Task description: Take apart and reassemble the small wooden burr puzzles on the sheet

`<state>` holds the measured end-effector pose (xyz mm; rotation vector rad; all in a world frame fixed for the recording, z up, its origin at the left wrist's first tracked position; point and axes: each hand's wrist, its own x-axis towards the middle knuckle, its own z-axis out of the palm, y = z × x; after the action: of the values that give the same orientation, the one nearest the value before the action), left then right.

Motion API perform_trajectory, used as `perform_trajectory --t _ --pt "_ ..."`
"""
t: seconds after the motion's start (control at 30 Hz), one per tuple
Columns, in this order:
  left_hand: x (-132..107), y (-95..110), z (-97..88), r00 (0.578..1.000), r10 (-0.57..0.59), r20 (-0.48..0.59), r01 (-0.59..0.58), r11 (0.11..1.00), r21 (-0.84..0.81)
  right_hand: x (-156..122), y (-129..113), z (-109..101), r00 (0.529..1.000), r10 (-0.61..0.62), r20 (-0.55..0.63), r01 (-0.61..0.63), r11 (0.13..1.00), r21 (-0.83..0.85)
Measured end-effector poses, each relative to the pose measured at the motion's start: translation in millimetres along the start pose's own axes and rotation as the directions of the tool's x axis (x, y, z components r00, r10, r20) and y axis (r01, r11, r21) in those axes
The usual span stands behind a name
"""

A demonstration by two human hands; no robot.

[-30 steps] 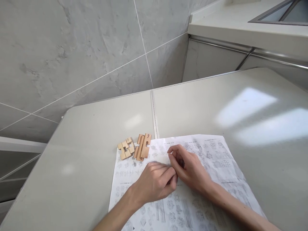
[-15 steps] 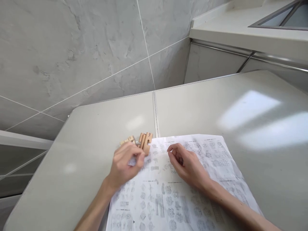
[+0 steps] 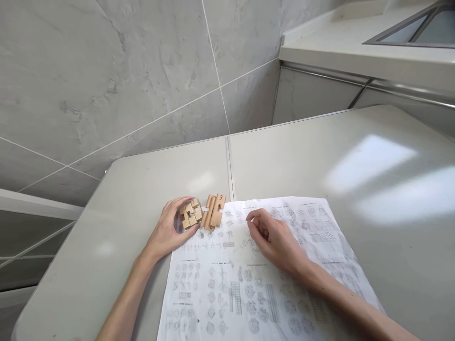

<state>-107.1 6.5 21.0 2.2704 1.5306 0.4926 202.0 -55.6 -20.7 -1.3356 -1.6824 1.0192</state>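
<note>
Clamping pale block cluster [image 3: 192, 214] at printed sheet [image 3: 199, 308]'s far-left corner in left hand [image 3: 168, 232], from opposite sides presumably for control, beside brown grooved pieces [image 3: 215, 213] on sheet's far edge, and resting curled right hand [image 3: 275, 241] over sheet, grip contents not visible.
</note>
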Motion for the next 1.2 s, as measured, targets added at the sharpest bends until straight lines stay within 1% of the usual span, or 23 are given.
perform_trajectory --t 0.13,0.27,0.37,0.47,0.6,0.7,0.8,0.9,0.97,1.03,1.13,1.2 --pt "3 -2 4.9 0.996 -0.086 0.015 0.086 0.996 -0.031 1 0 1 1.000 -0.001 0.005 0.001 1.000 0.008" --pt "4 -8 8.3 0.993 -0.117 -0.011 0.117 0.993 -0.016 1 0 0 1.000 -0.003 0.011 0.003 1.000 0.011" --pt "3 -11 9.1 0.991 -0.118 -0.057 0.118 0.993 -0.004 1 -1 -1 1.000 -0.002 0.012 0.002 1.000 0.010" --pt "3 -12 8.3 0.984 -0.126 -0.125 0.127 0.992 -0.001 0 -2 -1 1.000 -0.002 0.009 0.002 1.000 0.006" --pt "3 -5 4.5 0.973 -0.121 -0.198 0.124 0.992 0.004 0 -2 -1 1.000 0.004 0.005 -0.004 1.000 0.007" --pt "5 9 1.9 0.971 -0.045 -0.236 0.046 0.999 -0.001 0 -3 -1 1.000 0.012 0.017 -0.012 1.000 0.021" --pt "8 31 3.6 0.969 0.061 -0.238 -0.069 0.997 -0.025 0 -3 -1 0.999 0.021 0.024 -0.022 0.999 0.043" --pt "13 58 12.0 0.970 0.179 -0.166 -0.195 0.977 -0.088 1 -3 -3 0.999 0.040 0.026 -0.042 0.994 0.103" --pt "17 74 20.1 0.955 0.271 -0.123 -0.286 0.950 -0.124 2 -5 -6 0.998 0.053 0.039 -0.059 0.982 0.179" --pt "21 87 28.3 0.930 0.356 -0.087 -0.366 0.916 -0.162 4 -9 -10 0.997 0.046 0.066 -0.062 0.960 0.273" --pt "26 101 37.1 0.905 0.421 -0.058 -0.423 0.882 -0.207 6 -19 -18 0.989 0.027 0.145 -0.078 0.929 0.362" --pt "28 108 40.1 0.901 0.431 -0.044 -0.431 0.879 -0.204 6 -24 -24 0.977 0.062 0.202 -0.135 0.918 0.372"
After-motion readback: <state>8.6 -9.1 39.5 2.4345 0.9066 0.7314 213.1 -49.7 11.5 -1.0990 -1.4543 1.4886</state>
